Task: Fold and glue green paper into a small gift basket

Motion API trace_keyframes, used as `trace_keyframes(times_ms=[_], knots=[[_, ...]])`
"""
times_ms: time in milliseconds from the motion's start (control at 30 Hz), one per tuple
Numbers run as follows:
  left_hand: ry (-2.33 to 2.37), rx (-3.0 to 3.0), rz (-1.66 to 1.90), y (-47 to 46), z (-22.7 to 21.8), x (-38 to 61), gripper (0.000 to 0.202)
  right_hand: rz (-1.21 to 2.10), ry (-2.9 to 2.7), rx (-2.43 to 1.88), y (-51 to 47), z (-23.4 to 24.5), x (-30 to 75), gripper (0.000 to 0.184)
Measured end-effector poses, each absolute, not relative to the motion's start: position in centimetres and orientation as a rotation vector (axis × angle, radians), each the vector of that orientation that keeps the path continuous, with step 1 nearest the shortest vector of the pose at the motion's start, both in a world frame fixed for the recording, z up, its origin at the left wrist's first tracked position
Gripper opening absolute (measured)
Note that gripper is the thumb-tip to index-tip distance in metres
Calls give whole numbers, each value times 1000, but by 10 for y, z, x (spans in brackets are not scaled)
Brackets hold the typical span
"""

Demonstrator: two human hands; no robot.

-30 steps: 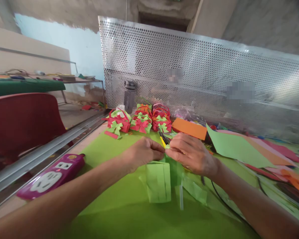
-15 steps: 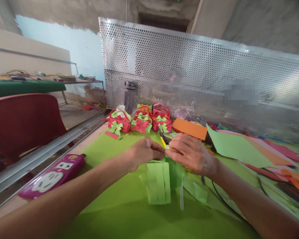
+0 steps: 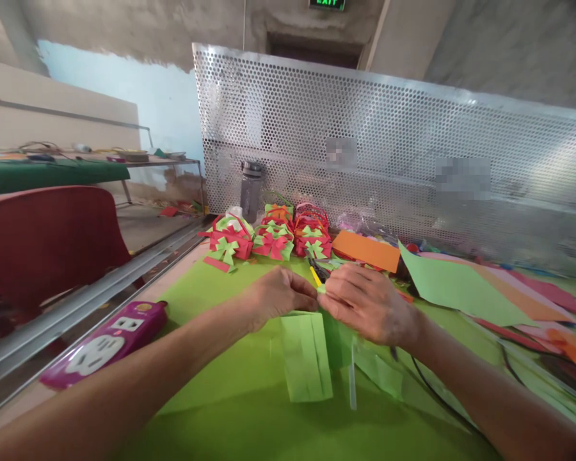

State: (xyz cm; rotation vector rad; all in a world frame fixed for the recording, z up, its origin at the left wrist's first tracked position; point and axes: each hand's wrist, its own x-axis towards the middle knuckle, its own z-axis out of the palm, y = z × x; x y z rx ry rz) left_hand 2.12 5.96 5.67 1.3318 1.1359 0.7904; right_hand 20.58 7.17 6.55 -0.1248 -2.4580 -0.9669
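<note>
My left hand (image 3: 279,293) and my right hand (image 3: 363,302) meet over the middle of the table, fingertips pinched together. Between them is the top edge of a folded light green paper piece (image 3: 307,358), creased lengthwise like a small bag or box. It hangs slightly tilted below my left fingertips. A darker green part lies under my right hand, partly hidden. Just beyond the fingers lies a yellow-and-black tool (image 3: 315,275), its kind unclear. A narrow translucent stick (image 3: 352,378) and a pale green paper scrap (image 3: 377,371) are right of the folded paper.
Several small red and green paper baskets with bows (image 3: 273,244) stand at the back, near a grey bottle (image 3: 251,192). A purple power strip (image 3: 105,346) lies left. Orange card (image 3: 367,250), coloured sheets (image 3: 465,285) and a black cable (image 3: 441,400) are right. A perforated metal panel (image 3: 288,96) stands behind.
The view has tilted up a little. The lower end of the folded paper has swung slightly to the right. Both hands keep their pinch in nearly the same place.
</note>
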Motion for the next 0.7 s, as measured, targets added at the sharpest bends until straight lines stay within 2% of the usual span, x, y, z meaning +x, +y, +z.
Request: trace_keyframes(times_ms=[133,233,333,433,567,700], knots=[[1132,1348,799,58,59,22,2,-955,-2451,-135,70,65,205,11],[1134,1371,823,58,61,21,3,-829,-2417,-256,68,67,206,18],[1145,1400,864,58,60,19,5,-525,-2265,-493,67,73,208,20],[1166,1433,901,58,59,18,7,-204,-2131,-727,66,79,209,11],[1201,1478,936,55,60,20,7,186,-2208,-980,63,82,204,13],[1219,1595,950,51,62,22,9,355,-2273,-1059,60,80,197,10]])
